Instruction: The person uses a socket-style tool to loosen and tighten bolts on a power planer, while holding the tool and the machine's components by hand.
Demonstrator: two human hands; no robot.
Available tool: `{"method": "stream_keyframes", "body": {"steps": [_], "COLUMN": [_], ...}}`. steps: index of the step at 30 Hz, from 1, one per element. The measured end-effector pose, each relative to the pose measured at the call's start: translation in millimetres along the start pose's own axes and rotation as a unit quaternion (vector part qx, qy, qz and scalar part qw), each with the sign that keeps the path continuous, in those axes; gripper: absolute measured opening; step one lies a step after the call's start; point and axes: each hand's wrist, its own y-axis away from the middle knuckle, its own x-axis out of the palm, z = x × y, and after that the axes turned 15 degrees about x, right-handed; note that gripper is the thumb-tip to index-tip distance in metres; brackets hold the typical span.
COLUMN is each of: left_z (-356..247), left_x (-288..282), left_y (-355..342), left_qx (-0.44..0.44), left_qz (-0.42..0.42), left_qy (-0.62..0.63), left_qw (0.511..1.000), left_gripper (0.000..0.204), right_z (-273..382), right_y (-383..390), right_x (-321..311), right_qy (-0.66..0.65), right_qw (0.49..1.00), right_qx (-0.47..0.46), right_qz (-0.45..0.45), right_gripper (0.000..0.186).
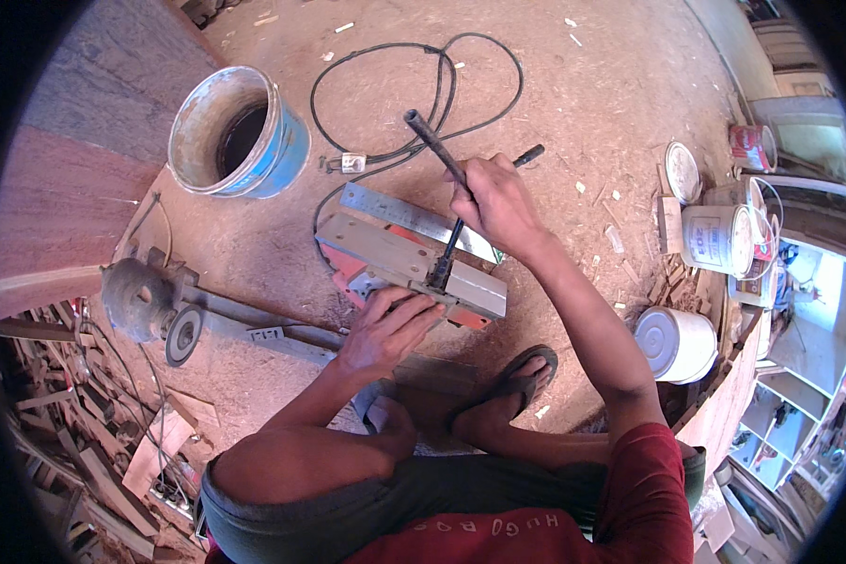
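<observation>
An electric hand planer [376,246] with a grey sole and orange-red body lies sole up in front of me. My left hand [385,329] presses on its near side, fingers over the edge beside the cutter slot. My right hand [498,202] is closed around a dark metal socket wrench [431,141]; its thin shaft runs down to the slot in the planer's sole. A black rod end [530,155] shows beyond my right hand; whether it belongs to the wrench I cannot tell. Along the planer's far side lies a shiny metal strip [414,218].
A black cord [376,158] with a plug loops across the dusty floor. Far left stands a blue bucket [287,155] of dark liquid. A motor with a grinding wheel [184,336] sits at left above wood scraps [103,479]. White pails [675,345] line the right.
</observation>
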Motion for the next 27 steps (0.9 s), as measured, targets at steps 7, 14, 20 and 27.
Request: {"method": "stream_keyframes", "body": {"steps": [7, 14, 20, 27], "left_z": [-1, 2, 0, 3], "left_x": [-1, 3, 6, 11], "left_y": [-2, 1, 0, 0], "left_qx": [0.002, 0.0, -0.024, -0.009], "left_qz": [-0.013, -0.045, -0.066, -0.079], "left_qy": [-0.008, -0.018, -0.025, -0.039], "left_qw": [1.0, 0.999, 0.997, 0.996], "left_gripper": [0.043, 0.042, 0.041, 0.042], "right_z": [-30, -201, -206, -90], "right_y": [-15, 38, 69, 37], "right_x": [-22, 20, 29, 11], "right_qy": [-0.002, 0.007, -0.015, 0.068], "right_qw": [0.975, 0.878, 0.849, 0.991], "right_qx": [0.218, 0.466, 0.514, 0.106], "right_qz": [-0.05, -0.112, -0.122, 0.056], "right_gripper": [0.023, 0.037, 0.044, 0.021]}}
